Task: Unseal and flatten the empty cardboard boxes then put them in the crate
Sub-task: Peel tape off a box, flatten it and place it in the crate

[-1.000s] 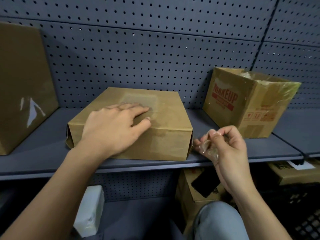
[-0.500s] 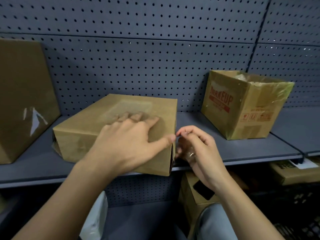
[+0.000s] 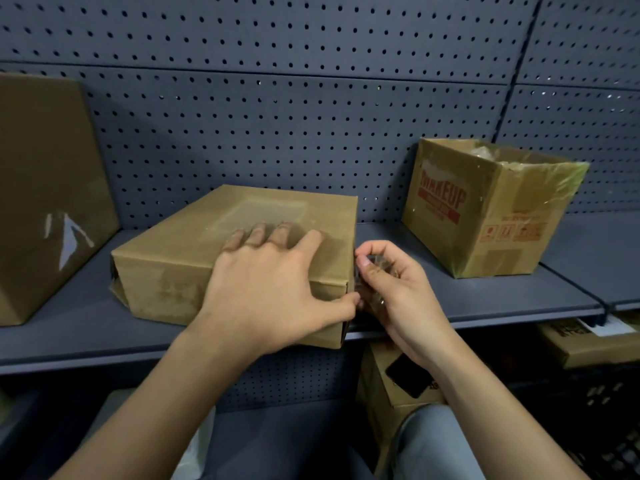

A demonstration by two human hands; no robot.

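head: box (image 3: 180,261) on grey shelf (image 3: 485,299), pegboard (image 3: 277,133)

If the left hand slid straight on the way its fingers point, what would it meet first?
Probably the pegboard back wall. The left hand rests on the middle box, fingers pointing across its top towards that wall; depth is unclear.

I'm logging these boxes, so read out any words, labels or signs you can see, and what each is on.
"MAKEUP": red print on the open box.
Red banner under it: too blurred to read.
Red handling symbols on that box's other side: too small.
White label on the lower box: unreadable.
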